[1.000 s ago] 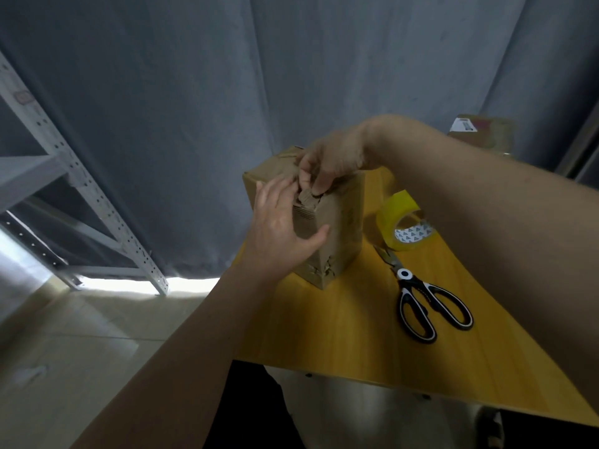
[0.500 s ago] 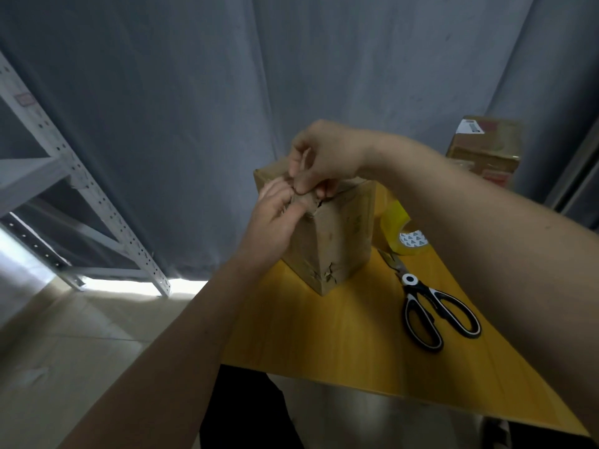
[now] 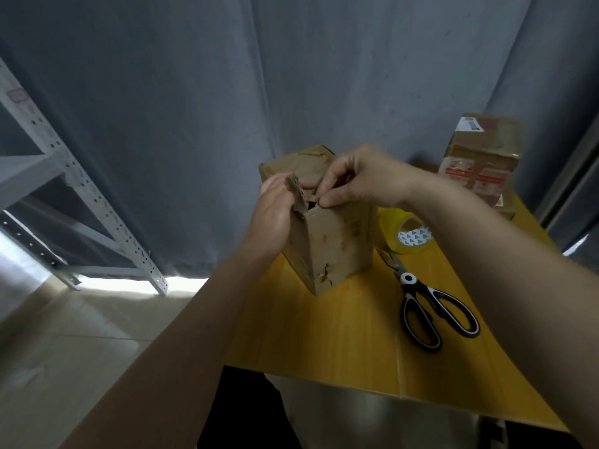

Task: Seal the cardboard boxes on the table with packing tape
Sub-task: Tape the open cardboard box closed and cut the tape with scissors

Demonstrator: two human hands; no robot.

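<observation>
head | scissors (image 3: 431,311), tape roll (image 3: 409,234) right of box (image 3: 334,241) | second box (image 3: 479,160) behind

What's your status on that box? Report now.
Left hand holds a raised flap; right hand pinches the top edge. Box untaped. Tape roll untouched behind it.

creased cardboard box (image 3: 337,241), glossy wood table (image 3: 340,335)
</observation>
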